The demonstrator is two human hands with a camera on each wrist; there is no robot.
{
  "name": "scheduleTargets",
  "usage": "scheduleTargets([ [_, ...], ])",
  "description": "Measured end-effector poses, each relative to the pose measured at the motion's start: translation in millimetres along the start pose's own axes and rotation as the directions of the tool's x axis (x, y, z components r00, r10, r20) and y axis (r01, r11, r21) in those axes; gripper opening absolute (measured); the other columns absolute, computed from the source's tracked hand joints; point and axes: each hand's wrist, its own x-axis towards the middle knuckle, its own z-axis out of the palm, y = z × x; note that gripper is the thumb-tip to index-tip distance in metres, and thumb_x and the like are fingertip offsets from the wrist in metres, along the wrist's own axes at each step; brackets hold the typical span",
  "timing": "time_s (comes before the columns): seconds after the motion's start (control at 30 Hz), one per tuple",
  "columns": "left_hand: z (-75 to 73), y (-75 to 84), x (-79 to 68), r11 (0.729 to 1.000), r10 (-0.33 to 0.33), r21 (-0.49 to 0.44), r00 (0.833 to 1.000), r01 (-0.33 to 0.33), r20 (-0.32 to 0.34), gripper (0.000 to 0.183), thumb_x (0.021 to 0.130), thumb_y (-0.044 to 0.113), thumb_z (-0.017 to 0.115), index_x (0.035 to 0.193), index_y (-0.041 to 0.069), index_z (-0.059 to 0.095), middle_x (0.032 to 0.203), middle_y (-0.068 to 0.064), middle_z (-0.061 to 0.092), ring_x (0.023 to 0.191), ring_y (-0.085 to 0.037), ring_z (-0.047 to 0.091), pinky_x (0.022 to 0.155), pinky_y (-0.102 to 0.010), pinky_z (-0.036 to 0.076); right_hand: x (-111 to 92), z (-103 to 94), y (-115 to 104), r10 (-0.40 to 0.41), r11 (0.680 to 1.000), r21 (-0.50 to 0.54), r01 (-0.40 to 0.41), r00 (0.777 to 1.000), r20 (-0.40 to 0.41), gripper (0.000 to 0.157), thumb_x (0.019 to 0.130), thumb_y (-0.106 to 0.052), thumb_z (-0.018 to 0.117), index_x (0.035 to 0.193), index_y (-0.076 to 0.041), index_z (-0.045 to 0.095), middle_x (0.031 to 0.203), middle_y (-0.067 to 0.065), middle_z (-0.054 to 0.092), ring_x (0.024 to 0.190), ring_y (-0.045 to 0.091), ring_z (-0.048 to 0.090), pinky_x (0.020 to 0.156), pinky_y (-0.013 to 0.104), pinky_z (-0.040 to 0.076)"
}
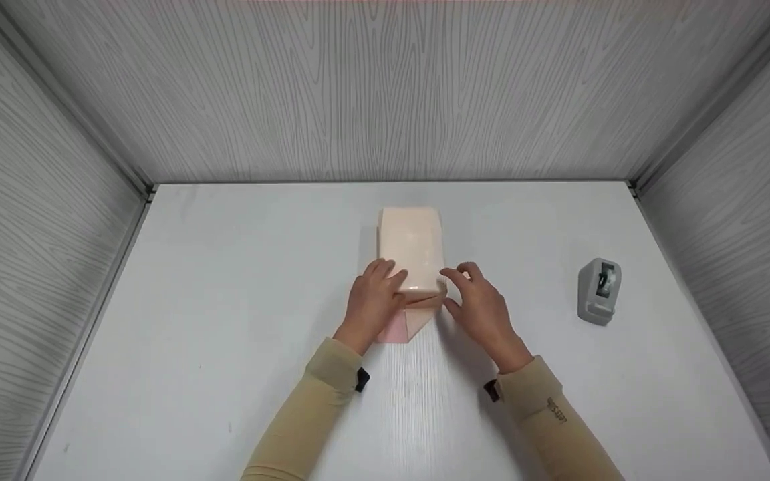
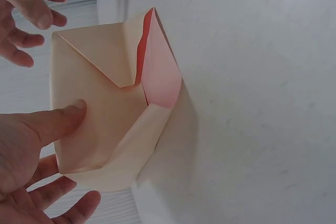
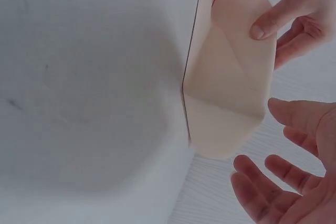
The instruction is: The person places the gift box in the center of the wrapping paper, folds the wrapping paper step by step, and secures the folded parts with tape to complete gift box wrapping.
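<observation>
A box wrapped in peach paper [image 1: 410,247] stands on the table, its near end facing me. That end has folded-in corners [image 2: 94,51] and a lower flap showing a pink inner side [image 2: 160,74]. My left hand [image 1: 373,300] holds the box at its near left corner, thumb pressed on the end face and other fingers over the top and side. On the right, my right hand [image 1: 482,310] has loosely bent, spread fingers, its thumb tip right at the box's edge in the right wrist view. Nothing is held in it.
A grey tape dispenser [image 1: 599,292] with a roll of tape stands on the right part of the white table [image 1: 238,267]. Wood-grain panels [image 1: 371,93] enclose the table at the back and both sides.
</observation>
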Motion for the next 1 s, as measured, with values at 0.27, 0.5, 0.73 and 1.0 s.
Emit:
scheduleTargets([
  [0.27,0.3,1.4,0.1,0.999,0.016,0.049,1.0,-0.015,-0.009,0.042,0.086,0.024,0.077,0.125,0.015,0.067,0.133,-0.011,0.056,0.129,-0.031,0.047,0.088,-0.045,0.051,6.2,11.8,-0.7,-0.084,0.996,0.029,0.082,0.992,0.09,0.058,0.077,-0.006,0.084,0.131,-0.016,0.063,0.135,0.007,0.054,0.091,0.031,0.067,0.07,0.044,0.055],
  [0.5,1.8,-1.1,-0.2,0.997,0.043,0.068,0.997,-0.039,-0.057,0.042,0.084,0.023,0.078,0.124,0.014,0.068,0.13,-0.011,0.058,0.126,-0.031,0.049,0.084,-0.044,0.053,10.4,21.4,-0.3,-0.126,0.992,0.044,0.122,0.987,0.095,0.049,0.079,-0.002,0.081,0.124,-0.013,0.066,0.133,0.008,0.056,0.09,0.031,0.067,0.07,0.045,0.055],
  [0.73,2.3,-1.9,0.0,0.997,0.055,0.062,0.996,-0.05,-0.076,0.041,0.084,0.024,0.078,0.123,0.013,0.068,0.129,-0.012,0.058,0.125,-0.031,0.05,0.084,-0.044,0.053,13.8,28.2,1.7,-0.135,0.99,0.035,0.133,0.99,0.043,0.042,0.078,0.002,0.08,0.116,-0.013,0.068,0.128,0.007,0.057,0.087,0.031,0.066,0.068,0.044,0.055],
  [1.0,0.8,0.9,-0.9,1.0,0.016,-0.001,1.0,-0.016,-0.024,0.042,0.087,0.021,0.075,0.127,0.012,0.066,0.134,-0.014,0.055,0.13,-0.032,0.046,0.086,-0.047,0.052,18.0,31.2,4.7,-0.148,0.988,0.051,0.147,0.989,0.01,0.047,0.073,0.012,0.075,0.111,-0.014,0.067,0.121,0.004,0.058,0.079,0.029,0.064,0.064,0.042,0.053],
])
